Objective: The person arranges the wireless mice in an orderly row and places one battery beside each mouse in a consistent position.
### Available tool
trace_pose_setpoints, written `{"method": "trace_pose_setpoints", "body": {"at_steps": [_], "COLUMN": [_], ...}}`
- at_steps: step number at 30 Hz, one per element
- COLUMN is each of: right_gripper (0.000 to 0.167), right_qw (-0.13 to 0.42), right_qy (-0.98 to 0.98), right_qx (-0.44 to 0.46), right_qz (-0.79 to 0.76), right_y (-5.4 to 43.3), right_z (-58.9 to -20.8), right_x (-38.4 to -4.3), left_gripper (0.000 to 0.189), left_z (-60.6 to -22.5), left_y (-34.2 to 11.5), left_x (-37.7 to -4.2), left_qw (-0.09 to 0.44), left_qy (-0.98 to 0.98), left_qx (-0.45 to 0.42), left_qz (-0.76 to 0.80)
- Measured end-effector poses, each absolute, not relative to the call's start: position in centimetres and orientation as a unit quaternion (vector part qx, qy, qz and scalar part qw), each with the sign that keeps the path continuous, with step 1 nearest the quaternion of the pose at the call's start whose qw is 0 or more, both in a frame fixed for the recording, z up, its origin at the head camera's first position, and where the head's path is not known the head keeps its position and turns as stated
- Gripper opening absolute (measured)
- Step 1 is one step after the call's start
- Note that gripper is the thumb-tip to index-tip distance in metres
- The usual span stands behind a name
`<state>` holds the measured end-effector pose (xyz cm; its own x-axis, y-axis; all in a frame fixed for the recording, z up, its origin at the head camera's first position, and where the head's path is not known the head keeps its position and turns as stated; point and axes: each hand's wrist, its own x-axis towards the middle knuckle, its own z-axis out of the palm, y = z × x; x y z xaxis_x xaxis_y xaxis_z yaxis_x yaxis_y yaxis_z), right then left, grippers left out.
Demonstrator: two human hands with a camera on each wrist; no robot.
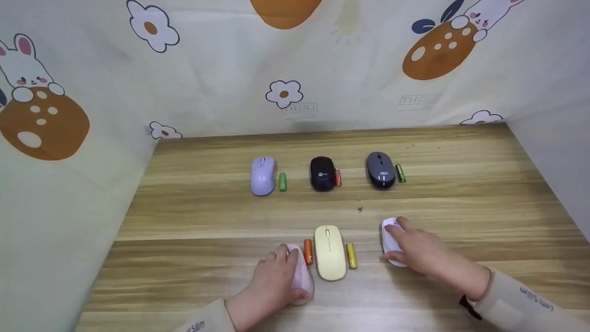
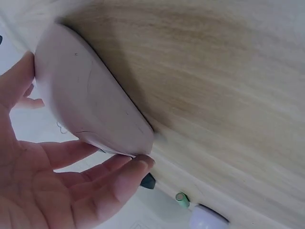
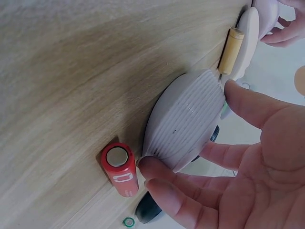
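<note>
My left hand [image 1: 272, 279] holds a pale pink computer mouse [image 1: 302, 279] by its sides, thumb near the rear end and fingertips toward the front. The left wrist view shows that mouse [image 2: 95, 90] tilted against the wooden table. Over to the right, my right hand [image 1: 421, 251] grips a white mouse [image 1: 392, 240] with a ribbed side [image 3: 186, 117]. Beside its front end is a red battery [image 3: 121, 171], hidden under the hand in the head view. Between the hands lie a pale yellow mouse [image 1: 330, 260], an orange battery [image 1: 308, 251] and a yellow battery [image 1: 351, 256].
Farther back on the table [image 1: 207, 207] sit a lavender mouse [image 1: 262, 177] with a green battery [image 1: 282, 181], a black mouse [image 1: 322, 168] with a red battery [image 1: 338, 178], and a dark grey mouse [image 1: 380, 168] with another green battery [image 1: 400, 173]. A patterned cloth [image 1: 221, 87] walls the back.
</note>
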<state>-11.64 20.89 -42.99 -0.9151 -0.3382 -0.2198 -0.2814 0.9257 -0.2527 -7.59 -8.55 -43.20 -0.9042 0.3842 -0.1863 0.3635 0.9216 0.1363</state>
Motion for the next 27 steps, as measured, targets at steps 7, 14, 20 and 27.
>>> {"method": "trace_pose_setpoints", "body": {"at_steps": [7,14,20,27], "right_gripper": [0.061,0.061,0.063,0.061], "right_qw": [0.128,0.115,0.123,0.129], "right_qy": [0.972,0.973,0.973,0.972], "right_qx": [-0.163,-0.170,-0.164,-0.164], "right_qz": [-0.107,-0.104,-0.106,-0.104], "right_y": [20.9,20.8,20.8,20.8], "right_z": [-43.0,-43.1,-43.0,-43.1], "right_x": [-11.6,-11.7,-11.6,-11.7], "left_gripper": [0.082,0.081,0.082,0.080], "left_z": [-42.7,-42.2,-42.1,-41.8], "left_y": [-8.8,-9.9,-11.2,-12.5], "left_x": [-8.3,-9.6,-10.8,-12.0], "left_qw": [0.110,0.143,0.172,0.201], "left_qy": [0.974,0.970,0.963,0.962], "left_qx": [0.194,0.192,0.197,0.160], "left_qz": [0.040,0.042,0.072,0.089]}}
